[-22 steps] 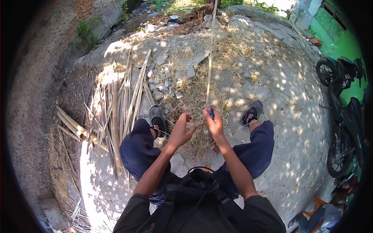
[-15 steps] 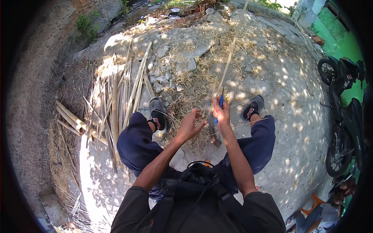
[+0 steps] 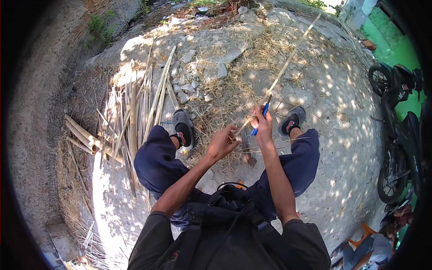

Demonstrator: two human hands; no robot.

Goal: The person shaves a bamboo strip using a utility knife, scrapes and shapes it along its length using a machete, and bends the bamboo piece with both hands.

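Note:
A long, pale bamboo strip [image 3: 292,57] slants from between my hands up toward the far right. Its near end meets the curled fingers of my left hand [image 3: 222,143], which pinch it. My right hand [image 3: 263,126] is closed round the blue handle of a small knife [image 3: 265,109], whose dark blade lies along the strip. The strip also passes by the right fingers. On the ground below my hands lies a tool with a wooden handle [image 3: 248,157], partly hidden by shavings.
Split bamboo strips [image 3: 157,101] lie in a pile at my left, beside thicker bamboo poles [image 3: 83,135]. Curly shavings [image 3: 252,72] and broken stones [image 3: 186,87] cover the ground ahead. A motorbike [image 3: 396,135] stands at the right, and a person [image 3: 378,252] is at the lower right.
The bamboo strip has swung to the right, and its far end has come into view. My right hand with the knife has shifted slightly right; my left hand now pinches the strip's near end.

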